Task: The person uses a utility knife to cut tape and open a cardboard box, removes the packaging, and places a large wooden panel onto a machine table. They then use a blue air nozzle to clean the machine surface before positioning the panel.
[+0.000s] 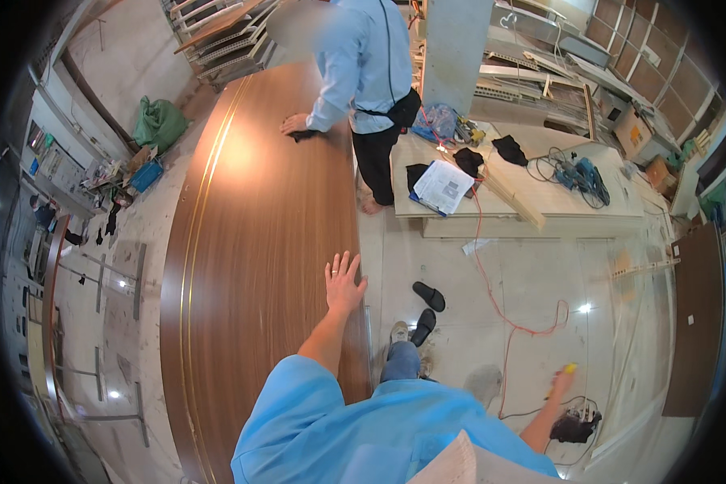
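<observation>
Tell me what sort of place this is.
Probably a woodworking or panel-finishing workshop: a long wood-grain panel lies flat, a corded blue power tool rests on pale stacked boards, and long strips are stored behind.

Woodworking workshop, by the look of it — sheet and panel work. Signs: long brown wood-grain panel (266,202) with gold lines, laid flat; pale boards (532,228) stacked beside it, bearing a blue power tool (581,179) and papers on a clipboard (444,185). Long slats and profiles (508,93) piled in layers at back. Orange cable (492,302) trailing over scuffed tiled floor (460,266). Bulging green sack (157,123) near wall. Co-worker (359,64) present — blue shirt, waist pouch.
</observation>
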Available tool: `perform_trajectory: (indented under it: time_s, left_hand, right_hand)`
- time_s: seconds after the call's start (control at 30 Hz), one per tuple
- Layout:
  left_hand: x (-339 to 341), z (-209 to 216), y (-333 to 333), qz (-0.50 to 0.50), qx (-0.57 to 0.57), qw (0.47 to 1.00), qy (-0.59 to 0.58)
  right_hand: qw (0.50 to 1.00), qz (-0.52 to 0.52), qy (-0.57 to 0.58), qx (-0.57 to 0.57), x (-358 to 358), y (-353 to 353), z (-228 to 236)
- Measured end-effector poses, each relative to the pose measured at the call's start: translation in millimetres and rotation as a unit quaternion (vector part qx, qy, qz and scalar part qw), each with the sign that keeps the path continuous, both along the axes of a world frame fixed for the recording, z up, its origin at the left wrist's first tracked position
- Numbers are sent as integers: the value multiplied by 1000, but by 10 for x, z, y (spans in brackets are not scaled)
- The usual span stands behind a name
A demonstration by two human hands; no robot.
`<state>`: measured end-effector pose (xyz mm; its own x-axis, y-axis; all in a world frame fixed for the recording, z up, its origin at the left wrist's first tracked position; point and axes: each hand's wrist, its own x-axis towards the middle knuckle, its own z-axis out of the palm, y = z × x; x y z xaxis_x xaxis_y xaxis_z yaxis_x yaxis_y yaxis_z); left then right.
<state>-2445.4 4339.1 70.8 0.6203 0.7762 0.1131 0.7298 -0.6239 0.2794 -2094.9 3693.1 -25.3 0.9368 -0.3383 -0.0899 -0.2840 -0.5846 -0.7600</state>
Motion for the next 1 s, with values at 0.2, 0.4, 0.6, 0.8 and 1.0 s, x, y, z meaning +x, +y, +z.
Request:
perform_trajectory:
  time_s: [0.2,0.4,0.6,0.8,1.0]
  left_hand:
    - [-40,-1,12,-7,10,1000,-14]
    - [-31,-15,10,-11,21,1000,5]
    - [-22,-64,39,-28,21,999,10]
    - [-9,-44,45,-27,19,999,20]
    - [3,-31,44,-26,12,999,18]
  right_hand:
    - [947,104,299,49,-1758,276,-1462]
    - [932,21,345,107,-1737,412,-853]
    - [926,86,321,179,-1579,1305,-581]
    - [873,270,397,91,-1643,1740,-489]
    - [914,148,365,94,-1634,1500,-561]
